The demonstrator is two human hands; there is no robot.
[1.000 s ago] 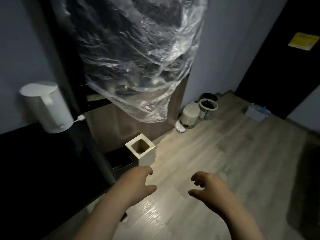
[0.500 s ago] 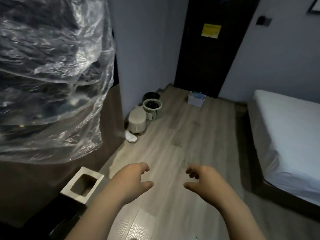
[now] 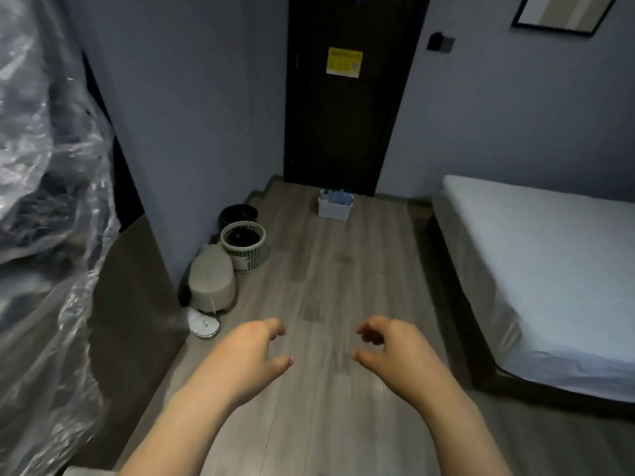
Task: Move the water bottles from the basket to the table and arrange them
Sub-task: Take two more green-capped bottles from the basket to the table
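Basket: white, rectangular, on the wood floor at the foot of the dark door, far end of the room; holds water bottles, blue-tinted tops showing above the rim, count unclear. Left hand and right hand: raised side by side in the foreground, well apart from the basket, fingers loosely curled and parted, holding nothing. Surroundings: perforated waste bin, black bin and a beige stool along the left wall; bed on the right; plastic-wrapped bulk at left. Table not in view. Risk: bottles may tip or roll once lifted; dim light may hinder footing near floor clutter
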